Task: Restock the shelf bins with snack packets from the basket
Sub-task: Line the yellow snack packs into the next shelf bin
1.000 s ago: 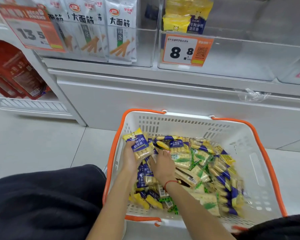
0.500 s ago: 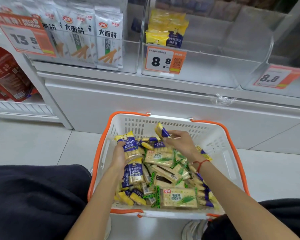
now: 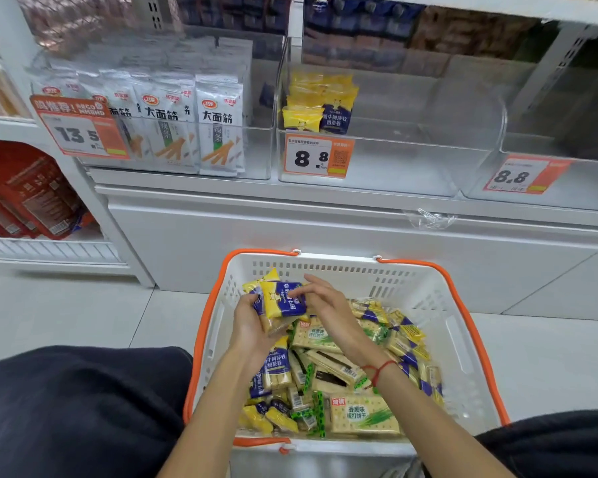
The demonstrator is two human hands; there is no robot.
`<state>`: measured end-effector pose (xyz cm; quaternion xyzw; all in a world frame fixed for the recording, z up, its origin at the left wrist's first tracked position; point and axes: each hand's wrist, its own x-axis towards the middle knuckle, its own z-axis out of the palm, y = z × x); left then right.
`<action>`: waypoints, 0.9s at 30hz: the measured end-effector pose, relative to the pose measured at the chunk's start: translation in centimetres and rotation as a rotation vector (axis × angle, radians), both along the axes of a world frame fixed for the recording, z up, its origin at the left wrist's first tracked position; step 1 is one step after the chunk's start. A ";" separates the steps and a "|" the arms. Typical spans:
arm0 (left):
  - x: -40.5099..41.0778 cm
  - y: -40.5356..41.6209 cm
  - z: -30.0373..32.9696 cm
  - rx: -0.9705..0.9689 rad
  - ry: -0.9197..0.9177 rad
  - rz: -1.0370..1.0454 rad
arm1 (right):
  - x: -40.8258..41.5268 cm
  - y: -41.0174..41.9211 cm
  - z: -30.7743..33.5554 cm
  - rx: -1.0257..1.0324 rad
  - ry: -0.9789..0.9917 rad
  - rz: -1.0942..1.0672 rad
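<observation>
A small stack of yellow-and-blue snack packets (image 3: 279, 300) sits above the far left part of the basket (image 3: 439, 298), at about 10 o'clock from the basket's middle. The left hand (image 3: 252, 326) holds this stack from below and from the left, its fingers curled round the packets. The right hand (image 3: 327, 310) meets the stack from the right, at 3 o'clock of it; its fingers (image 3: 299, 291) touch the top packet's face, thumb and forefinger close together on it, the other fingers loosely spread. A red string (image 3: 377, 370) circles the right wrist.

Beneath the hands the white basket with orange rim and handles stands on the pale floor (image 3: 66, 315), filled with a loose heap: more yellow-and-blue packets and pale cracker packs with green print (image 3: 363, 415), one lying flat at 6 o'clock of the heap.

At 12 o'clock from the basket is the shelf (image 3: 325, 194) with clear bins. The middle bin (image 3: 394, 167) holds a few matching yellow-and-blue packets (image 3: 320, 105) in its far left corner and carries an orange price tag reading 8.8 (image 3: 316, 158). At 9 o'clock of it, another bin holds upright white packets (image 3: 218, 122) behind a 13.5 tag (image 3: 80, 129). At 3 o'clock a third bin shows a second 8.8 tag (image 3: 518, 175). Red bags (image 3: 28, 194) lie on a lower shelf at the far left. Dark trouser legs (image 3: 76, 408) fill the lower corners.
</observation>
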<state>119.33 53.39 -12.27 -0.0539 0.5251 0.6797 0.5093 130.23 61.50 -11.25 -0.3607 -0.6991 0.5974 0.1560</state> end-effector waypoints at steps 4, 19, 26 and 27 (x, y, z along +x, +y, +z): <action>0.6 0.3 -0.6 -0.061 0.083 -0.061 | 0.3 0.9 0.2 -0.051 -0.064 -0.009; 1.0 0.7 -3.8 -0.159 0.129 -0.068 | -2.4 -1.6 -3.5 -0.137 -0.117 -0.432; -1.7 -0.1 -4.2 -0.126 0.180 -0.046 | -2.8 0.3 -6.2 -0.304 -0.178 -0.241; -2.0 -0.2 -4.0 -0.117 0.189 -0.042 | -2.3 0.5 -7.7 -0.196 -0.314 -0.174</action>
